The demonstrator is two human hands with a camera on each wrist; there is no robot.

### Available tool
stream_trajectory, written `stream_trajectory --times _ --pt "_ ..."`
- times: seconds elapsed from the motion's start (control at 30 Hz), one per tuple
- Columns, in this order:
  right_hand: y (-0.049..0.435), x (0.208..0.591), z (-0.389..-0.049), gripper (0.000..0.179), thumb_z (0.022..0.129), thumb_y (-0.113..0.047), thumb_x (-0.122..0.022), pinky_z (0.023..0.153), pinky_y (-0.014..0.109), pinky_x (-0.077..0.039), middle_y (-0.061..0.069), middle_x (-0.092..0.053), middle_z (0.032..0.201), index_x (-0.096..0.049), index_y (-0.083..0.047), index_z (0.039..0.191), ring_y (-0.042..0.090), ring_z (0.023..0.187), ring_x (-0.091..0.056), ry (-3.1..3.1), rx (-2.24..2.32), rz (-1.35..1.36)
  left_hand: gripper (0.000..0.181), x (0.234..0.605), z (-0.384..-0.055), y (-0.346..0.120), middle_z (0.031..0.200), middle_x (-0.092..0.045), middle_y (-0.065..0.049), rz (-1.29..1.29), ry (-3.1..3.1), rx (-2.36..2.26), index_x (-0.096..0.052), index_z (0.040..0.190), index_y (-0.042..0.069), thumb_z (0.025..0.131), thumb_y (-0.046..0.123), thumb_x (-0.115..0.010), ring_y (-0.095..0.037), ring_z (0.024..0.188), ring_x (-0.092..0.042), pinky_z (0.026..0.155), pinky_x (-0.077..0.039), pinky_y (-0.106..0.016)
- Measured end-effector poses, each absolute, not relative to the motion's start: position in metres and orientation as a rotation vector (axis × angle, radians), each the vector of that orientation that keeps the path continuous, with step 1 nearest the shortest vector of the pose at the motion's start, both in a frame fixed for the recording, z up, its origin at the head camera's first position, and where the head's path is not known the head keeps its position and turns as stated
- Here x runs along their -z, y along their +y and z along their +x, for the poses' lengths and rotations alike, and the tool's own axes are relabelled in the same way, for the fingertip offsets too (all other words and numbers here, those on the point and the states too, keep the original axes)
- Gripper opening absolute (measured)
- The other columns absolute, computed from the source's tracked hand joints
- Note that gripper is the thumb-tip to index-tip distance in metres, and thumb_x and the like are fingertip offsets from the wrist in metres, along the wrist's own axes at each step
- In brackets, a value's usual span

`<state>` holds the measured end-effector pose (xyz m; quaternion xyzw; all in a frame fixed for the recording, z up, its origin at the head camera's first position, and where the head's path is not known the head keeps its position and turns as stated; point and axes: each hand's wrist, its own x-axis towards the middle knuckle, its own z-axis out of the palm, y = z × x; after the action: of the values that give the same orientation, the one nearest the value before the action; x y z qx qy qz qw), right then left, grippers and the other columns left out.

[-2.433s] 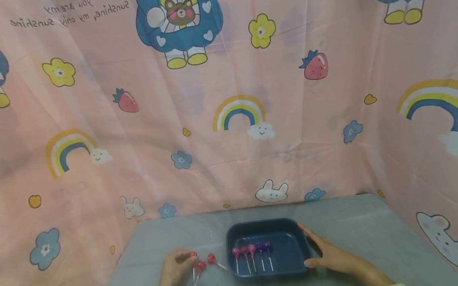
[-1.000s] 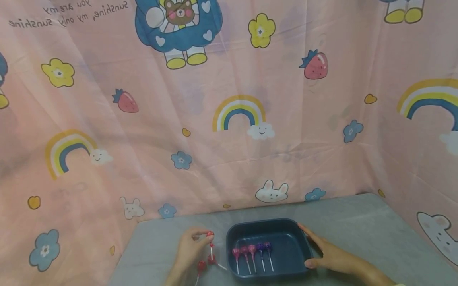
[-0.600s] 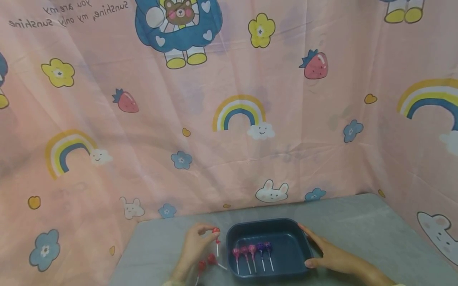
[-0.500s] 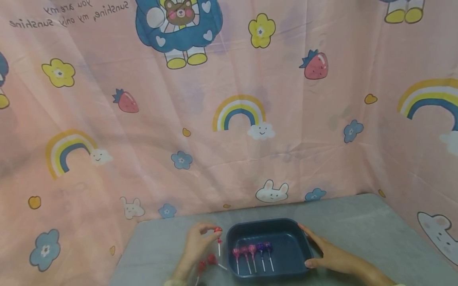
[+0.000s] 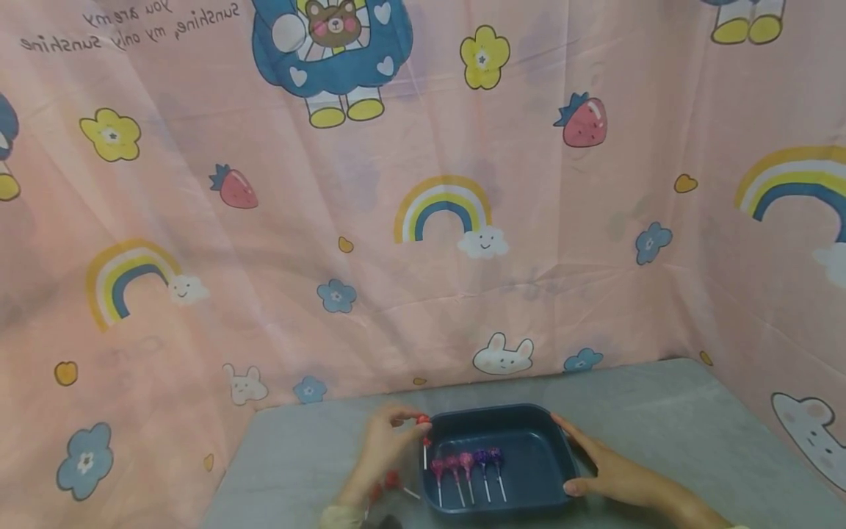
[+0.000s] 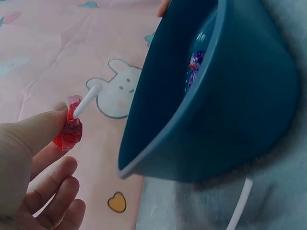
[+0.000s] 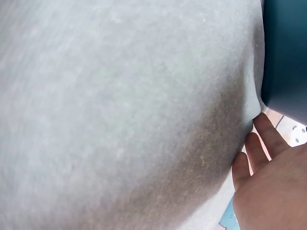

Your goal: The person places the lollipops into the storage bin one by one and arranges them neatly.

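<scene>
My left hand [image 5: 386,444] pinches a red-wrapped lollipop [image 6: 69,132] by its head between thumb and index finger. In the head view the lollipop's white stick points down, overlapping the left rim of a dark blue tray [image 5: 532,474]. Three pink lollipops [image 5: 466,461] and two purple lollipops [image 5: 495,455] lie in a row inside, sticks toward me. At the tray's right end, my right hand [image 5: 611,470] touches its side, with the thumb at the near rim and the index finger along the far corner. Its other fingers reach down outside the wall in the right wrist view.
Two more red lollipops [image 5: 392,480] lie on the grey table [image 5: 317,433] left of the tray, partly hidden by my left forearm. A pink patterned cloth [image 5: 277,242] hangs behind and beside the table.
My left hand has picked up a red lollipop from the table and carried it away from me and right, up to the tray's left rim. The right hand and tray have stayed put.
</scene>
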<state>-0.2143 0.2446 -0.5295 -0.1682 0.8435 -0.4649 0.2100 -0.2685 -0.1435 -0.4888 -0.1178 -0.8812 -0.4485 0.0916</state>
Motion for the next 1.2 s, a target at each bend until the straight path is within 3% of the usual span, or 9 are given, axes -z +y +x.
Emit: stream_trajectory --times 0.3,0.63,0.87,1.03,1.2 --pt "0.243 0.528 -0.214 0.089 0.09 -0.038 -0.061 0.093 0.079 -0.025 0.027 -0.008 0.157 0.005 -0.036 0.151 0.055 0.137 -0.016 2.335 1.302 -0.438 0.026 0.49 -0.268 -0.125 0.098 -0.069 0.005 -0.434 -2.631 1.34 -0.071 0.092 0.024 0.075 0.043 -0.075 -0.014 0.095 -0.062 0.087 -0.049 -0.03" --pt "0.244 0.529 -0.215 0.089 0.091 -0.036 -0.06 0.092 0.077 -0.028 0.026 -0.005 0.157 0.006 -0.036 0.15 0.057 0.138 -0.015 2.35 1.288 -0.454 0.033 0.49 -0.271 -0.109 0.099 -0.067 0.001 -0.453 -2.66 1.406 -0.071 0.094 0.022 0.073 0.047 -0.075 -0.02 0.096 -0.062 0.087 -0.051 -0.041" --pt "0.245 0.53 -0.215 0.089 0.093 -0.031 -0.059 0.093 0.074 -0.031 0.021 0.001 0.159 0.009 -0.038 0.149 0.056 0.139 -0.013 2.35 1.284 -0.503 0.029 0.488 -0.268 -0.095 0.096 -0.066 -0.005 -0.444 -2.662 1.48 -0.071 0.092 0.017 0.074 0.039 -0.077 -0.022 0.089 -0.065 0.074 -0.052 -0.025" --pt "0.245 0.531 -0.216 0.089 0.092 -0.034 -0.06 0.093 0.075 -0.031 0.023 -0.002 0.159 0.008 -0.038 0.15 0.056 0.139 -0.014 2.346 1.29 -0.479 0.029 0.489 -0.268 -0.086 0.094 -0.066 0.001 -0.417 -2.678 1.458 -0.071 0.09 0.02 0.073 0.042 -0.078 -0.016 0.087 -0.063 0.074 -0.05 -0.025" --pt "0.245 0.53 -0.215 0.09 0.091 -0.033 -0.06 0.092 0.075 -0.031 0.024 -0.003 0.158 0.008 -0.037 0.15 0.056 0.138 -0.014 2.354 1.285 -0.487 0.03 0.494 -0.271 -0.078 0.092 -0.068 -0.001 -0.467 -2.661 1.463 -0.071 0.089 0.018 0.073 0.041 -0.078 -0.013 0.085 -0.062 0.074 -0.051 -0.026"
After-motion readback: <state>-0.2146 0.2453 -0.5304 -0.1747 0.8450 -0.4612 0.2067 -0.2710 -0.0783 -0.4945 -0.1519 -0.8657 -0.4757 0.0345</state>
